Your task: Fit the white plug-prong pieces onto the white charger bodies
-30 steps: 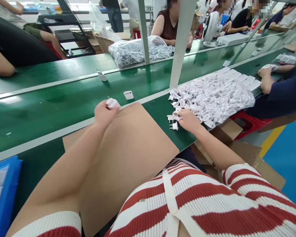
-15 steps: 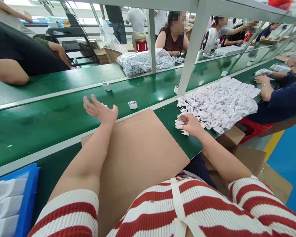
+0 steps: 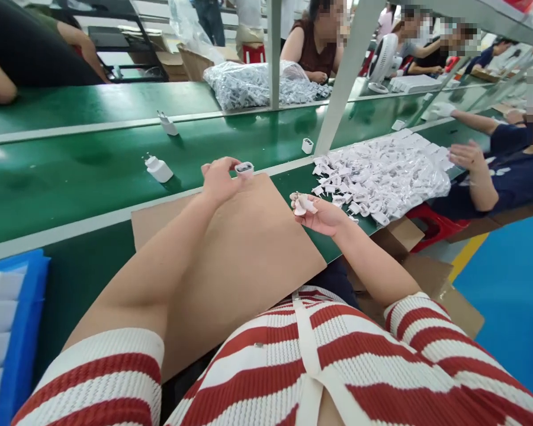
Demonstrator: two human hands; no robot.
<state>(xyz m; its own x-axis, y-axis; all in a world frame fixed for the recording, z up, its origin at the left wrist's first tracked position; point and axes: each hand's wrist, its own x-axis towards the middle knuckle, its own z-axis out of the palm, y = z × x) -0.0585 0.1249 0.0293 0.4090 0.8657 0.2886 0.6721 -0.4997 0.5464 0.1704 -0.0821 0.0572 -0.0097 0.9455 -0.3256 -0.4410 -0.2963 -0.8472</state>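
My left hand (image 3: 222, 178), fingers pinching white charger (image 3: 244, 170) above far edge of cardboard (image 3: 244, 248); my right hand (image 3: 322, 214), fingers curled round small white pieces (image 3: 302, 204), left of plug pile (image 3: 382, 174) on green worktop (image 3: 84, 278)

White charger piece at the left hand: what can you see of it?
The charger piece is small and white, plastic by its look, with rounded ends and a dark oblong recess facing the camera. The left hand has its fingertips on one side, by the far edge of the cardboard sheet. I can't tell if it has prongs.
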